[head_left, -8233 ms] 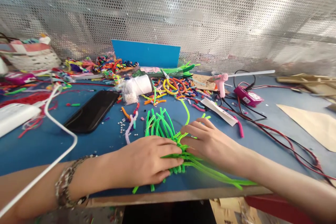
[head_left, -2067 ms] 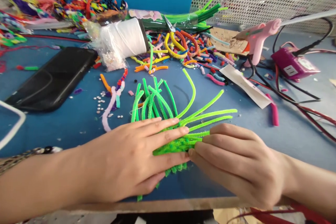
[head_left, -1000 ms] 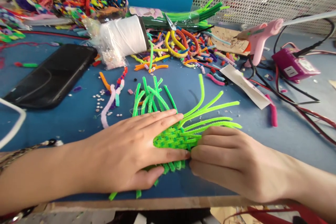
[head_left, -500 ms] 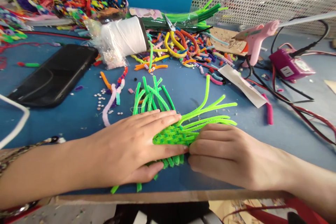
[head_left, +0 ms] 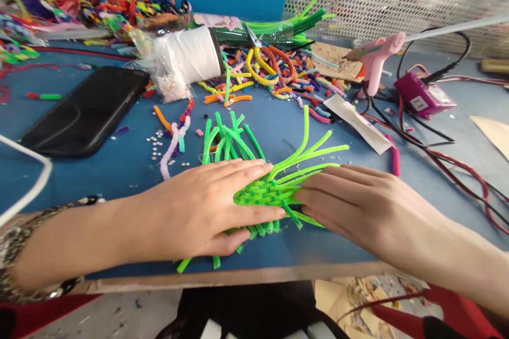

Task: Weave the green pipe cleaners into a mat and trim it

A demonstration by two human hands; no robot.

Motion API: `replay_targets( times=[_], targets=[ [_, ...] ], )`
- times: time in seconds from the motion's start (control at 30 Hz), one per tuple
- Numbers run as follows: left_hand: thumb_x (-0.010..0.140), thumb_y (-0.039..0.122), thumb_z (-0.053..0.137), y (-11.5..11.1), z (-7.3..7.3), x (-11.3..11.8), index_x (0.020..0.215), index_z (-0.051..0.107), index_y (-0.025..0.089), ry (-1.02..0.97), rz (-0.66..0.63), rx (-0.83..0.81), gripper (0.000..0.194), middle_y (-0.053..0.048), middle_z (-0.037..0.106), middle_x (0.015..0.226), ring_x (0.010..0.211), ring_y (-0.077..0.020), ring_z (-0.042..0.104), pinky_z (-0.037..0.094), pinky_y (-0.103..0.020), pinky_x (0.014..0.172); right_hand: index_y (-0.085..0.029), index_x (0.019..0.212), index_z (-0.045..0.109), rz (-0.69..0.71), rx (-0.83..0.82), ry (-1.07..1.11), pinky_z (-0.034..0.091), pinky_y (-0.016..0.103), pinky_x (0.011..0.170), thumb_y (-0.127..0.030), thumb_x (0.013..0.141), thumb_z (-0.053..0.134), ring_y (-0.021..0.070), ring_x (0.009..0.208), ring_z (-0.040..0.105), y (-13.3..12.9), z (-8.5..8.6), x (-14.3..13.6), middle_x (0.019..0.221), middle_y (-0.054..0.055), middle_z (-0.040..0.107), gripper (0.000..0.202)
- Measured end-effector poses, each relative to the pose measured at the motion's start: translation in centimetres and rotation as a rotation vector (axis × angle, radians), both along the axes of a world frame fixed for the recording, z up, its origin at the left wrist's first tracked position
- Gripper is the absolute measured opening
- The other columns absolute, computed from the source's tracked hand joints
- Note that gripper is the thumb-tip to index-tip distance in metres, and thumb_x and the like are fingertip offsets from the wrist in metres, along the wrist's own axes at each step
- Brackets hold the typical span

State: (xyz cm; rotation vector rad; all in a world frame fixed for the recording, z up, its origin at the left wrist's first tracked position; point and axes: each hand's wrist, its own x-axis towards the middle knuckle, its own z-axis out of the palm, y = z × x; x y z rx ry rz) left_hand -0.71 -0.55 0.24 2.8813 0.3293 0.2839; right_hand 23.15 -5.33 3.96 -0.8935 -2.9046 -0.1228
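My left hand [head_left: 199, 206] lies flat, fingers spread, on the woven green mat [head_left: 259, 192] at the near middle of the worktop [head_left: 274, 257]. My right hand [head_left: 358, 196], fingers bunched together, touches the light-green strands [head_left: 292, 159] off the mat's right side; whether it pinches any, I cannot tell. Farther left lies a black phone [head_left: 87, 111].

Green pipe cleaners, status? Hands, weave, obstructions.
Left hand spread over green weave. Right hand at its light-green strands, grip unclear. Darker ends splay beyond left hand. Phone and glue gun farther back, touching neither hand.
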Motion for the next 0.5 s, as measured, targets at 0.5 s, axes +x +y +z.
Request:
replay_targets(
  times=[0.5],
  targets=[
    [0.085, 0.026, 0.049, -0.05, 0.18, 0.17, 0.124, 0.052, 0.031, 0.025, -0.026, 0.065, 0.039, -0.012, 0.039, 0.139, 0.126, -0.0287, 0.038, 0.035, -0.045, 0.101, -0.016, 0.080, 0.063, 0.101, 0.620, -0.134, 0.044, 0.029, 0.067, -0.012, 0.085, 0.048, 0.0127, 0.069, 0.055, -0.94, -1.07, -0.13, 0.081, 0.002, 0.066, 0.017]
  ],
)
